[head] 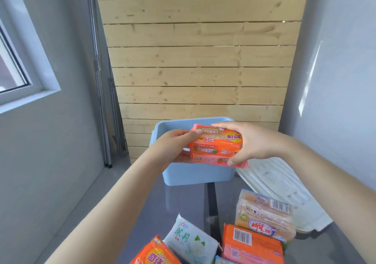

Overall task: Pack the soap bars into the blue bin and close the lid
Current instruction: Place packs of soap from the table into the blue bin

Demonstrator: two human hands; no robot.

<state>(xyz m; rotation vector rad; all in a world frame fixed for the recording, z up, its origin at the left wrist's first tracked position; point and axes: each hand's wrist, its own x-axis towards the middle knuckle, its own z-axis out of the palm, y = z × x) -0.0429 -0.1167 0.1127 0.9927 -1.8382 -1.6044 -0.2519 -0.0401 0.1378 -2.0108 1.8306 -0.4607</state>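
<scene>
An open blue bin (195, 174) stands at the far end of the grey table. Both hands hold an orange and pink soap pack (217, 147) right over the bin's opening. My left hand (173, 147) grips its left end and my right hand (250, 141) grips its right end from above. Nearer to me lie more soap packs: a yellow one (264, 215), an orange one with a barcode (252, 243), a white jasmine one (189, 241) and an orange one at the bottom edge (154, 253). The white lid (284, 190) lies right of the bin.
The grey table (183, 202) has a dark seam running down its middle. A wooden plank wall (199, 60) stands behind the bin. Metal poles (105, 121) lean at the left, near a window (12, 66). A grey wall is at the right.
</scene>
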